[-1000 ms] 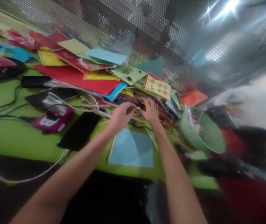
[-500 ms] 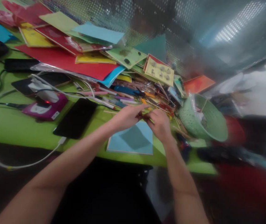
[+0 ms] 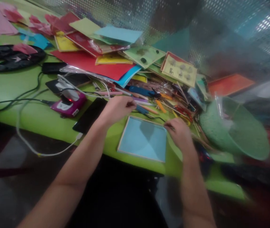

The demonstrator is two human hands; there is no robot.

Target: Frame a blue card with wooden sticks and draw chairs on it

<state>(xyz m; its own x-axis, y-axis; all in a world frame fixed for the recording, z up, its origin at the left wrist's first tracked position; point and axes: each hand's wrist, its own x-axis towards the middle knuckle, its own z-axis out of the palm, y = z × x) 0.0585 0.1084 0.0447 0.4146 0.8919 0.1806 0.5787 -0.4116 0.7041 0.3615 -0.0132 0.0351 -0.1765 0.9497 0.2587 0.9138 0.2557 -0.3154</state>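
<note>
My left hand (image 3: 117,107) is closed in a pinch just above the far left corner of a light blue square card (image 3: 143,139), beside a scatter of pens and sticks (image 3: 149,101). What it pinches is too small to name. My right hand (image 3: 179,133) sits at the card's right edge, fingers curled on a thin stick-like thing I cannot make out. The card lies flat on the green table (image 3: 26,117) between both hands.
A heap of coloured cards and papers (image 3: 116,60) fills the back. A black phone (image 3: 89,115), a pink device (image 3: 68,106) and cables (image 3: 18,104) lie at left. A green perforated bowl (image 3: 234,129) stands at right. Mesh wall behind.
My hands have drawn apart: the left moved back toward the pens, the right dropped to the card's right edge. The view shifted right and down.
</note>
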